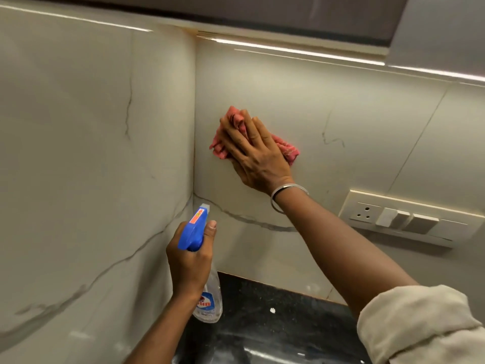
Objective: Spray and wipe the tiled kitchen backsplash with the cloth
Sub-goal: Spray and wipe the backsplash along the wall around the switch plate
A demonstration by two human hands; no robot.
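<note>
My right hand [256,153], fingers straight and spread, presses the bunched pink cloth [237,122] flat against the back tile of the backsplash [301,101], just right of the inside corner and above-left of the switch plate [409,218]. My left hand [189,261] grips the neck of the spray bottle [195,227], fingers curled round it and thumb lying alongside the blue head, nozzle aimed into the corner. The clear bottle body hangs below my fist over the dark countertop [275,334]; a metal bangle [287,197] circles my right wrist.
</note>
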